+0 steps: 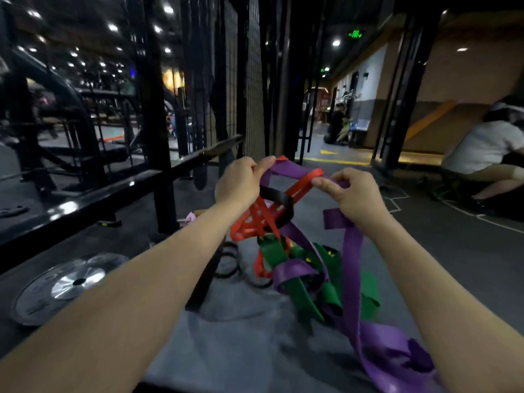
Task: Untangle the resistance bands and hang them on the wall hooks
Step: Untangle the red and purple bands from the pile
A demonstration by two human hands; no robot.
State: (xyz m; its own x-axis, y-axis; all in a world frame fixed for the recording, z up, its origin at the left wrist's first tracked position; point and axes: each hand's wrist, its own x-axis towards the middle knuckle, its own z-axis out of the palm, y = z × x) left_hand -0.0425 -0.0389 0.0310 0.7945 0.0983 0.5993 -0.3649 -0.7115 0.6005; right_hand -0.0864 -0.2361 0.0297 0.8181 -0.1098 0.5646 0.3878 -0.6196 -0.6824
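A tangle of resistance bands hangs in front of me, lifted off the grey floor mat (232, 330). A wide purple band (353, 268) loops over the top and trails down to the lower right. Red bands (255, 219) knot in the middle, a black band (276, 195) crosses them, and green bands (300, 287) lie at the bottom. My left hand (241, 181) pinches the purple band at its upper left. My right hand (350, 194) grips the same purple band at the upper right. No wall hooks are visible.
A silver weight plate (65, 285) lies on the floor at left. A black metal rack frame (158, 154) and mesh panel (249, 80) stand behind the bands. Black loops (226, 259) lie beside the tangle. A person in white (482, 148) crouches at right; another crouches far back.
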